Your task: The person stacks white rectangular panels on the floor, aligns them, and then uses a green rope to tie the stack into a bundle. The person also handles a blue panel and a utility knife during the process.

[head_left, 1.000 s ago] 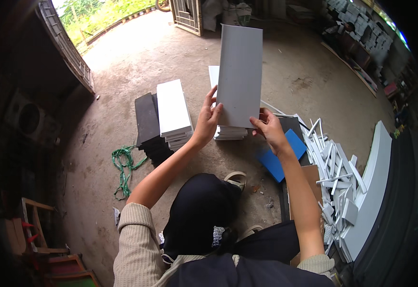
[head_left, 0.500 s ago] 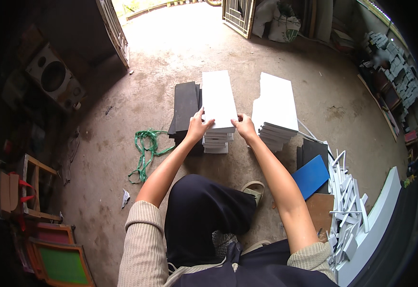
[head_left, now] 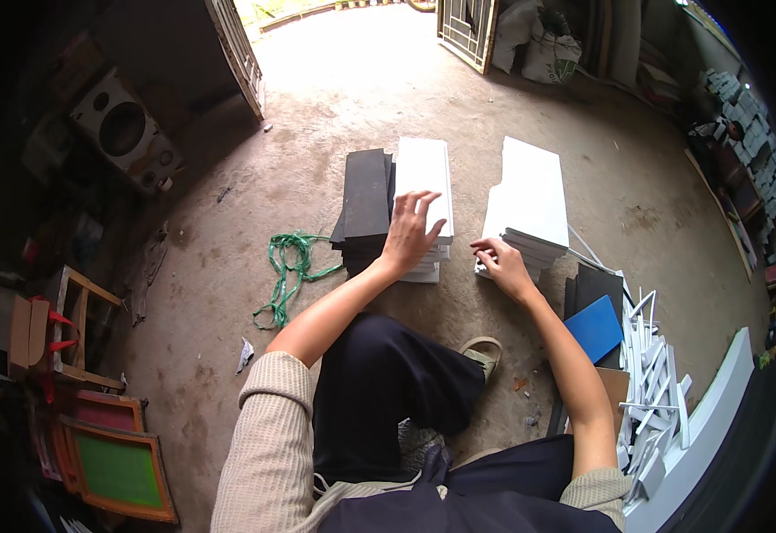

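Note:
Before me on the floor stands the middle stack of white boards (head_left: pixel 423 164), its lower layers unevenly set. Over its near end my left hand (head_left: pixel 413 233) is spread, with the fingers apart and nothing gripped. A second white stack (head_left: pixel 530 182) stands to the right, its left edge stepped. At that stack's near left corner is my right hand (head_left: pixel 505 266), fingers loosely bent and apart; whether it touches the boards I cannot tell. Dark boards (head_left: pixel 366 191) are piled against the left side of the middle stack.
Green plastic twine (head_left: pixel 292 266) lies tangled on the left. To the right are a blue board (head_left: pixel 595 329), black sheets (head_left: pixel 603 282) and a heap of white strips (head_left: pixel 654 382). Framed screens (head_left: pixel 120 471) lean at lower left. A speaker (head_left: pixel 122 129) stands farther back.
Both hands have let go of the middle stack's top board. My left hand has spread open over it, and my right hand has moved right to the other white stack. The view has shifted slightly.

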`<state>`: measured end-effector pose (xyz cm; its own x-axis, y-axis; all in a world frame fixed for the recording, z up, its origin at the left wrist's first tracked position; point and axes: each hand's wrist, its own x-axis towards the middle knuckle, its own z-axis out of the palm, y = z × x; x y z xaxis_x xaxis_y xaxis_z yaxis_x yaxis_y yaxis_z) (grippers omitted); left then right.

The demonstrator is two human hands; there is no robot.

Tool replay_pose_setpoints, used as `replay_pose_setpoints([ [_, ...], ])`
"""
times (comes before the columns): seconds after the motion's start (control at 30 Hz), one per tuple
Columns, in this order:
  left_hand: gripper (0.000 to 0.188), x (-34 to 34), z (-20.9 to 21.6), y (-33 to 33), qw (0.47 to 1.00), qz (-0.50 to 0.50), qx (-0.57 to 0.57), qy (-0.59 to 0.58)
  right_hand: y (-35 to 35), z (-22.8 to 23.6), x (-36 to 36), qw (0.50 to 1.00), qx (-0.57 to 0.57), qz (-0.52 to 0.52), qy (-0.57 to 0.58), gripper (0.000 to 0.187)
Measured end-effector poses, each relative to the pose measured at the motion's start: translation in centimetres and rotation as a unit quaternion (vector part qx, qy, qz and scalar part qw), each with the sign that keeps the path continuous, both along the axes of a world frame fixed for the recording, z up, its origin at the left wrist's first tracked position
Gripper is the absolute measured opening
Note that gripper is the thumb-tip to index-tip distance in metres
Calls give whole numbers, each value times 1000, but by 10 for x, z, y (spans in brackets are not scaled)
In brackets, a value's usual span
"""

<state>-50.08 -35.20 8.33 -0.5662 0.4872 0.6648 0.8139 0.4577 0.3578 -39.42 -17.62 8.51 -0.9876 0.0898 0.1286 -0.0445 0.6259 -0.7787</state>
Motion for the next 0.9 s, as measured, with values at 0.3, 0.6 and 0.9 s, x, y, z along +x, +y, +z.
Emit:
replay_pose_setpoints([
  [0.3,31,100,-35,100,836,-482,-252,64,95,-84,169,977,-112,-124,-130,18],
  [0.6,29,147,-138,214,726,-561,-394,-53,121,-179,265,958,-144,-244,-50,15],
  [0.9,28,153,-83,227,741,-413,-409,-336,127,-133,313,707,-397,-585,-35,16],
])
